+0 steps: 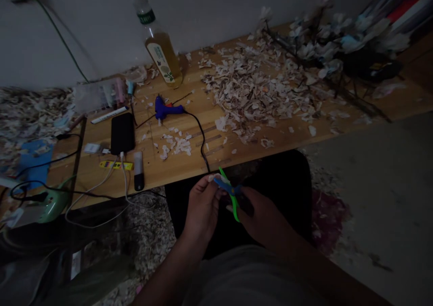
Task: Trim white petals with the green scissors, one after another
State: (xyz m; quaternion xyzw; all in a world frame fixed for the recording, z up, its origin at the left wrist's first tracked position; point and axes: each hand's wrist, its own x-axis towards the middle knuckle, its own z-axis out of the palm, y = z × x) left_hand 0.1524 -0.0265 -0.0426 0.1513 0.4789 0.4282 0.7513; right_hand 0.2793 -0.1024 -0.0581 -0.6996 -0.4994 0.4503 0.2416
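Over my lap, just off the table's front edge, my left hand (205,200) pinches a small pale petal-like piece (214,177) between thumb and fingers. My right hand (259,209) is closed around the handles of a pair of scissors (232,190) with blue and bright green parts. Their blades are spread and reach the pale piece beside my left fingertips. Whether the blades touch it, I cannot tell. On the table ahead lie a small scatter of similar pale scraps (181,144) and a large heap of them (250,89).
A blue glue gun (165,110) trails its cord over the table edge. Behind it stands a bottle of yellowish liquid (162,58). At left lie a black phone (122,134) with a white cable and a green device (56,204). Flowered branches (318,49) rest at back right.
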